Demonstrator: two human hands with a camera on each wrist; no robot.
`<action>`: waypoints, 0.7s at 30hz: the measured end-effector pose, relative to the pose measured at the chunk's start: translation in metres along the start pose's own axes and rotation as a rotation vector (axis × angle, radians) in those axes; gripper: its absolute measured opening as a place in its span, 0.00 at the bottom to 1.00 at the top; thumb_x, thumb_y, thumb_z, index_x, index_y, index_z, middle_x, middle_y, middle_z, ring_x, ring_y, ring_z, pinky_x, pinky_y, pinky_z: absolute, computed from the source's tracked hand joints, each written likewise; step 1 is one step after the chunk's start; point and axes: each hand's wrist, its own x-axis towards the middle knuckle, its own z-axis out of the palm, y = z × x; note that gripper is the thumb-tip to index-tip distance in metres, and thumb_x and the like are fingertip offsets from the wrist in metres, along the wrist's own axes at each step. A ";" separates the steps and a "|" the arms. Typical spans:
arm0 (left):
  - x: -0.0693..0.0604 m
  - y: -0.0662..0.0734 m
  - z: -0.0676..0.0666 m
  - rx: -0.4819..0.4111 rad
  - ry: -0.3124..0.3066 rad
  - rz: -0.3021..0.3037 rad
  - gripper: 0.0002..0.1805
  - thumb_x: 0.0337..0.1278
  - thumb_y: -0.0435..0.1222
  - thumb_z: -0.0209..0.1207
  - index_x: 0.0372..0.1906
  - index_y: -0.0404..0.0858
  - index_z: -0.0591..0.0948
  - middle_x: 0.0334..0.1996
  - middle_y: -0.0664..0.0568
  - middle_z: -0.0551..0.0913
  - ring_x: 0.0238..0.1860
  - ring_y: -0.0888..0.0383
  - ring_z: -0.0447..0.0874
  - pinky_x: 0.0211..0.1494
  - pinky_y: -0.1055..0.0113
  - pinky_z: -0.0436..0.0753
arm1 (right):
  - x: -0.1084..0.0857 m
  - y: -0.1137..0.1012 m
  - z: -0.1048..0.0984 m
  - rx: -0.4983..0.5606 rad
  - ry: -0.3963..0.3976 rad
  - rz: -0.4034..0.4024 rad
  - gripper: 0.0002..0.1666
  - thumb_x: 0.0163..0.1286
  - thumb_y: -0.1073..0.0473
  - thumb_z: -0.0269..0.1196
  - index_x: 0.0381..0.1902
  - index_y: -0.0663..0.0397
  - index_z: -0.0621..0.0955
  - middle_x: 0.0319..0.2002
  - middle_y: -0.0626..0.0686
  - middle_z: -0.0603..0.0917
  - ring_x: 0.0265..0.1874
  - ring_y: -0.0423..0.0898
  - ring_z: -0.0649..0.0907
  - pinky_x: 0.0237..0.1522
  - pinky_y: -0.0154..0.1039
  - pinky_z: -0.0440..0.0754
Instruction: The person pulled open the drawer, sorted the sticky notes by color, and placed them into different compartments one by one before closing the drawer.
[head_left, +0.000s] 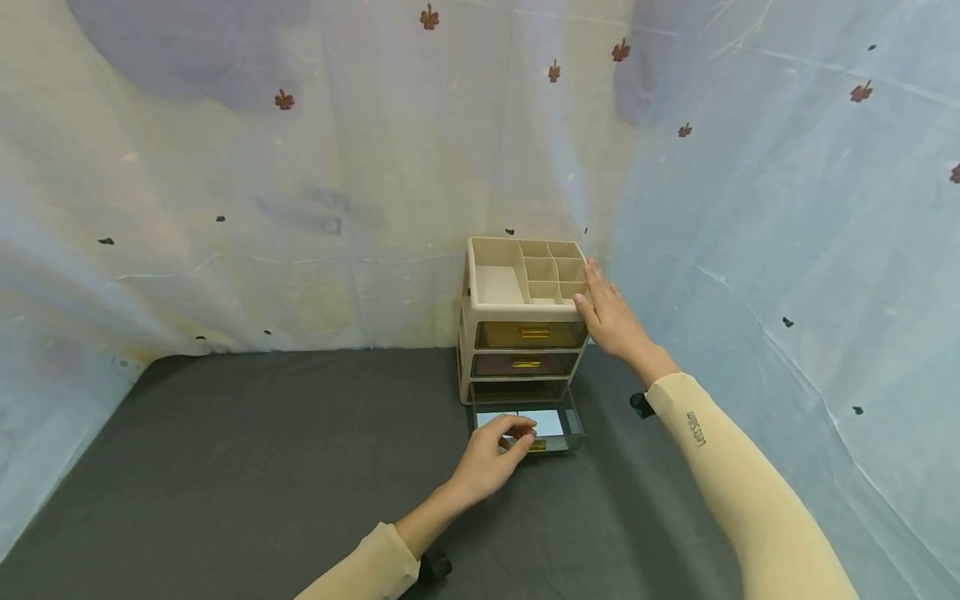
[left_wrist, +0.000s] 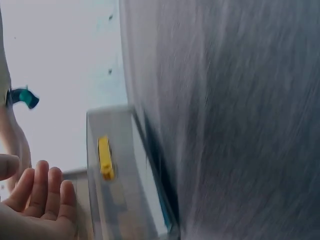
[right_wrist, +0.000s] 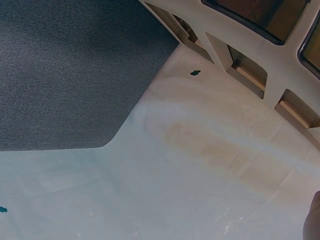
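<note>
A cream desktop drawer organizer [head_left: 525,310] has a divided top tray and smoky see-through drawers with gold handles. Its bottom drawer [head_left: 576,433] is pulled out toward me, and pale flat pieces [head_left: 542,422] lie in it. My left hand [head_left: 486,457] is over the drawer's front left part, fingers loosely bent and thumb apart. In the left wrist view, those fingers [left_wrist: 39,200] hold nothing beside the drawer front with its yellow handle [left_wrist: 105,157]. My right hand [head_left: 613,317] rests on the organizer's upper right edge, fingers extended. Only a fingertip [right_wrist: 312,220] shows in the right wrist view.
A dark grey cloth [head_left: 262,467] covers the table under the organizer. Pale printed curtains [head_left: 360,183] hang close behind it and along the right side [head_left: 787,250]. Two closed drawers [head_left: 495,335] sit above the pulled-out one.
</note>
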 end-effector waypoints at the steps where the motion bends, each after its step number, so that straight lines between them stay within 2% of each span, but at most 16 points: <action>1: -0.002 0.000 0.003 -0.017 -0.004 -0.008 0.14 0.78 0.40 0.59 0.60 0.43 0.83 0.49 0.54 0.86 0.49 0.59 0.84 0.49 0.65 0.84 | 0.000 0.000 0.000 0.000 0.000 -0.002 0.41 0.88 0.44 0.38 0.84 0.59 0.40 0.84 0.62 0.41 0.83 0.57 0.44 0.81 0.60 0.43; 5: -0.008 -0.001 0.012 -0.096 -0.023 -0.062 0.14 0.77 0.39 0.60 0.59 0.40 0.84 0.49 0.52 0.87 0.49 0.56 0.85 0.50 0.67 0.84 | 0.000 0.000 0.000 0.001 -0.006 -0.005 0.41 0.88 0.45 0.38 0.84 0.59 0.40 0.84 0.61 0.40 0.83 0.57 0.44 0.81 0.60 0.42; 12: -0.018 -0.005 0.022 -0.205 -0.080 -0.221 0.15 0.75 0.39 0.61 0.56 0.35 0.85 0.45 0.51 0.88 0.46 0.53 0.86 0.43 0.69 0.81 | 0.000 -0.001 -0.001 0.001 -0.016 0.000 0.42 0.88 0.42 0.36 0.84 0.59 0.39 0.84 0.61 0.40 0.83 0.57 0.44 0.81 0.60 0.42; 17: -0.023 -0.010 0.027 -0.305 -0.136 -0.340 0.16 0.76 0.39 0.60 0.56 0.30 0.84 0.45 0.47 0.89 0.48 0.43 0.87 0.45 0.58 0.85 | 0.000 -0.001 -0.002 0.006 -0.018 0.003 0.42 0.87 0.42 0.36 0.85 0.58 0.39 0.85 0.59 0.39 0.83 0.56 0.43 0.81 0.59 0.42; 21: -0.025 -0.016 0.030 -0.384 -0.136 -0.430 0.17 0.75 0.39 0.61 0.53 0.27 0.84 0.42 0.44 0.89 0.47 0.45 0.88 0.49 0.53 0.87 | 0.000 -0.001 -0.001 -0.005 -0.016 0.007 0.41 0.88 0.43 0.37 0.85 0.58 0.40 0.85 0.59 0.39 0.83 0.57 0.44 0.81 0.59 0.42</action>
